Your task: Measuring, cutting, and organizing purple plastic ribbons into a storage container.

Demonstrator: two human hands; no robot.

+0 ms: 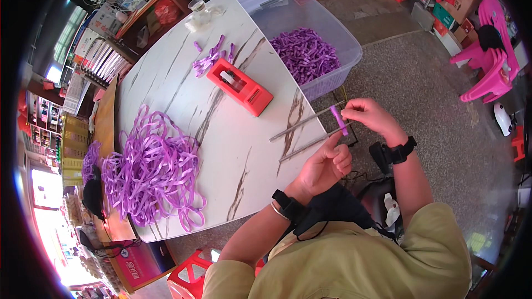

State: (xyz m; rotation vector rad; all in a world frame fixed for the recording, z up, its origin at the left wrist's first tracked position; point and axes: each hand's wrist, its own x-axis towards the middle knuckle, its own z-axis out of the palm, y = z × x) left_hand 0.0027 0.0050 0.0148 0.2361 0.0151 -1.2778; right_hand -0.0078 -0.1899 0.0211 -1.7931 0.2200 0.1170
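Note:
Two thin metal rods [303, 124] stick out past the table's right edge. A short band of purple ribbon [338, 120] spans them near their outer ends. My right hand [368, 115] is closed, thumb and forefinger pinched at the ribbon's right side. Below the rods, my left hand [326, 165] stretches its forefinger up to the lower rod beside the ribbon. Its other fingers are loosely curled, with nothing visible in them. A red tape dispenser [240, 86] stands farther back on the table, beside a small bunch of purple ribbon pieces [208, 62].
A large tangled heap of purple ribbon [152, 169] covers the left of the marble-patterned table [244, 174]. Beyond the right edge stands a clear plastic bin [332, 80] of purple ribbon pieces. A clear cup [197, 4] is at the far end; a pink chair [490, 55] stands right.

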